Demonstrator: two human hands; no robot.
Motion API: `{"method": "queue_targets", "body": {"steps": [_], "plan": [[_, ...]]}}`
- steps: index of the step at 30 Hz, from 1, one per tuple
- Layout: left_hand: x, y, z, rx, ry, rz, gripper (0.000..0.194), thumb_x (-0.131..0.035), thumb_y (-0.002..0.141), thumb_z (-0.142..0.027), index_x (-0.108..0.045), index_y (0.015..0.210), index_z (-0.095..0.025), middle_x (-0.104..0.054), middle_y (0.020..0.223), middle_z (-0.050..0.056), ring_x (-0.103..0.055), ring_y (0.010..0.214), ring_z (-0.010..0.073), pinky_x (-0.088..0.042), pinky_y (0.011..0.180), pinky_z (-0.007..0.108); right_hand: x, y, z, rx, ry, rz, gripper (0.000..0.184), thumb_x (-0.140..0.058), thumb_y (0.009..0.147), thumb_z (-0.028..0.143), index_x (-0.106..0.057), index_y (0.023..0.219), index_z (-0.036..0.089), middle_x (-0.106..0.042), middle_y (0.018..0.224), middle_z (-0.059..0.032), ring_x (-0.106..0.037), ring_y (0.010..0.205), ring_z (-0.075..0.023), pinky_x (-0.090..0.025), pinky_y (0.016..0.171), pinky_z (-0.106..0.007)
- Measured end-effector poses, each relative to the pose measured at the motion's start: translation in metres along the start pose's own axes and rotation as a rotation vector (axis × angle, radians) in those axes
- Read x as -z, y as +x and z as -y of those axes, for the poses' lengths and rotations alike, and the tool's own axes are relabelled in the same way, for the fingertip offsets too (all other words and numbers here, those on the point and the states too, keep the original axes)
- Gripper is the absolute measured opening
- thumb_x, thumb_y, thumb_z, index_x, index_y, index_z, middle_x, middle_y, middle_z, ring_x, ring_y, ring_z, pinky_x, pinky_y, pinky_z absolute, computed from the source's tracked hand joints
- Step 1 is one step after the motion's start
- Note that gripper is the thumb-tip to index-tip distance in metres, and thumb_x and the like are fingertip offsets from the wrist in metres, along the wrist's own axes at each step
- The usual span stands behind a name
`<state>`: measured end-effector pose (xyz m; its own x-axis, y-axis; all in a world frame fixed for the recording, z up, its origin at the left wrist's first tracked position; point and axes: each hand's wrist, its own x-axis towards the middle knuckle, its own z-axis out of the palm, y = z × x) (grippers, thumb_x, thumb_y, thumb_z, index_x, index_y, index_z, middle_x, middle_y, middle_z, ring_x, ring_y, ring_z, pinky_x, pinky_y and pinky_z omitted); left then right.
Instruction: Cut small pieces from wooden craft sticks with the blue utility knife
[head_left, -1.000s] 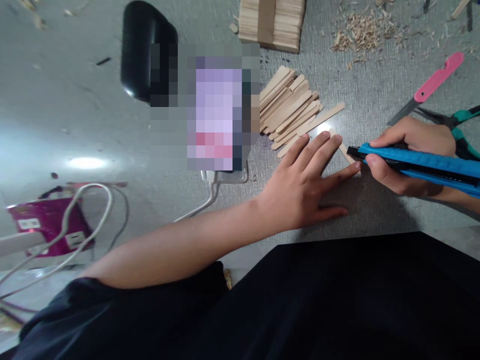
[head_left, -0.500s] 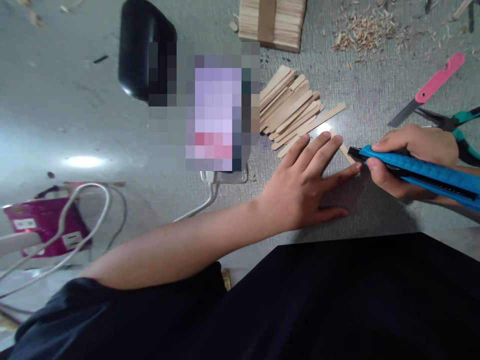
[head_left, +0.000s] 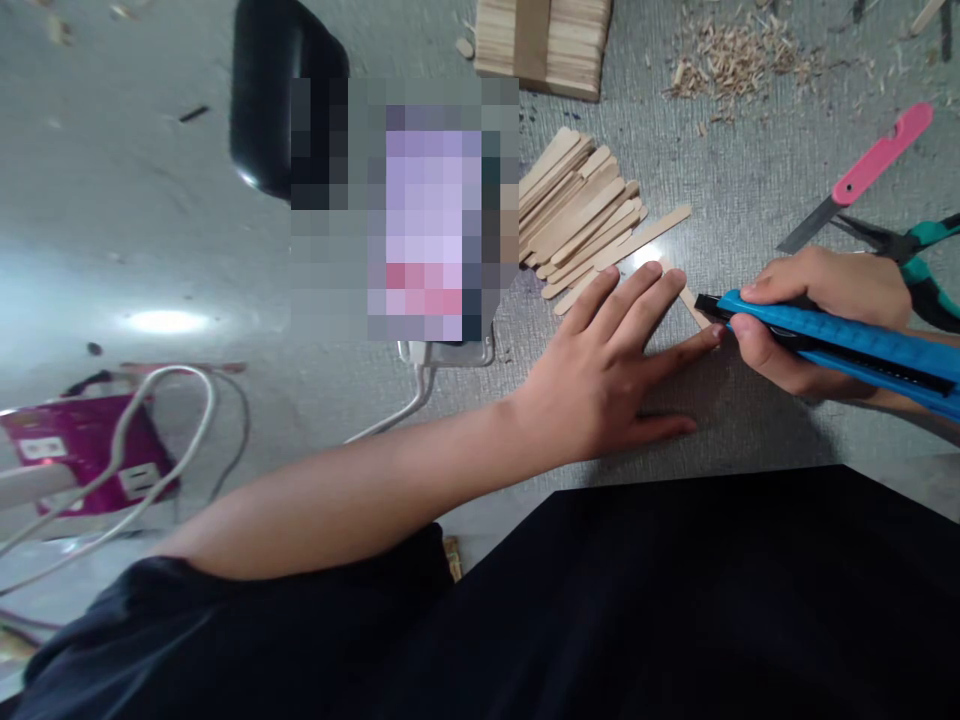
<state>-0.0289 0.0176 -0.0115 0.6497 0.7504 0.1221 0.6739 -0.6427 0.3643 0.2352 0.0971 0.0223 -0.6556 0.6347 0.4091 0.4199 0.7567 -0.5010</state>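
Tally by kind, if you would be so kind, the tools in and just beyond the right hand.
Knives: 2, the blue cutter in the right hand and the pink knife
Pliers: 1, with green-and-black handles
Total: 3

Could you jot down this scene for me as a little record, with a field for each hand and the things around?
Left hand: left hand spread palm down, fingertips at a stick
Right hand: right hand gripping a blue cutter
Cutter tip: at the stick; whether it touches, I cannot tell
Loose sticks: pile beyond the left hand
Banded sticks: bundle beyond the pile
Shavings: heap right of the bundle
Other tools: pink knife, pliers
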Motion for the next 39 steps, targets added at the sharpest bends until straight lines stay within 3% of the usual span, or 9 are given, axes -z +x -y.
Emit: {"method": "queue_targets", "body": {"steps": [5,10,16,23,29,33,39], "plan": [[-0.002,0.000,0.001,-0.008,0.009,-0.006,0.093,-0.070,0.097,-0.078,-0.042,0.173,-0.033,-0.032,0.180,0.020,-0.035,0.167,0.0455,-0.026,0.136,0.065,-0.002,0.001,0.002,0.025,-0.064,0.059,0.007,-0.068,0.094,0.026,-0.063,0.091,0.029,-0.073,0.074,0.0022,-0.071,0.062,-0.0188,-0.057,0.059,-0.037],[-0.004,0.000,0.000,-0.012,0.009,-0.030,0.091,-0.072,0.095,-0.079,-0.048,0.167,-0.030,-0.033,0.180,0.019,-0.036,0.167,0.0455,-0.025,0.137,0.064,-0.004,0.005,0.005,0.036,-0.170,0.159,0.021,-0.064,0.092,0.030,-0.054,0.073,0.028,-0.066,0.065,0.0008,-0.061,0.058,-0.0182,-0.054,0.058,-0.037],[-0.002,-0.001,-0.001,-0.014,0.014,-0.033,0.085,-0.069,0.097,-0.077,-0.051,0.165,-0.028,-0.037,0.179,0.020,-0.038,0.166,0.0448,-0.026,0.137,0.063,-0.002,0.017,0.007,-0.107,-0.092,0.327,0.032,-0.066,0.087,0.036,-0.043,0.067,0.027,-0.057,0.061,-0.0015,-0.055,0.054,-0.0213,-0.043,0.055,-0.041],[0.000,0.001,0.000,-0.014,0.000,0.005,0.087,-0.073,0.096,-0.075,-0.053,0.166,-0.027,-0.037,0.177,0.026,-0.036,0.166,0.0502,-0.028,0.134,0.069,-0.016,0.001,0.006,-0.093,-0.024,0.176,0.023,-0.067,0.084,0.033,-0.047,0.072,0.029,-0.067,0.069,-0.0009,-0.062,0.059,-0.0227,-0.049,0.060,-0.041],[-0.001,0.002,-0.001,-0.016,0.022,0.029,0.088,-0.076,0.097,-0.068,-0.048,0.170,-0.030,-0.034,0.178,0.027,-0.033,0.167,0.0511,-0.026,0.132,0.074,-0.009,0.003,0.006,-0.257,0.090,-0.019,0.015,-0.068,0.082,0.026,-0.053,0.079,0.030,-0.066,0.067,0.0038,-0.057,0.054,-0.0174,-0.050,0.057,-0.037],[-0.001,0.002,0.000,-0.017,0.038,0.037,0.088,-0.076,0.097,-0.069,-0.048,0.170,-0.029,-0.035,0.177,0.029,-0.033,0.167,0.0516,-0.027,0.132,0.075,-0.005,0.008,0.006,-0.308,0.209,-0.015,0.018,-0.070,0.085,0.023,-0.055,0.077,0.029,-0.068,0.069,0.0043,-0.056,0.055,-0.0148,-0.050,0.056,-0.035],[-0.002,0.001,0.001,-0.029,0.026,0.017,0.089,-0.075,0.097,-0.070,-0.047,0.171,-0.030,-0.034,0.177,0.029,-0.033,0.167,0.0514,-0.026,0.132,0.074,-0.008,0.010,-0.002,-0.448,0.270,-0.016,0.020,-0.076,0.087,0.031,-0.061,0.075,0.029,-0.071,0.070,0.0031,-0.061,0.059,-0.0166,-0.045,0.053,-0.036]]}}
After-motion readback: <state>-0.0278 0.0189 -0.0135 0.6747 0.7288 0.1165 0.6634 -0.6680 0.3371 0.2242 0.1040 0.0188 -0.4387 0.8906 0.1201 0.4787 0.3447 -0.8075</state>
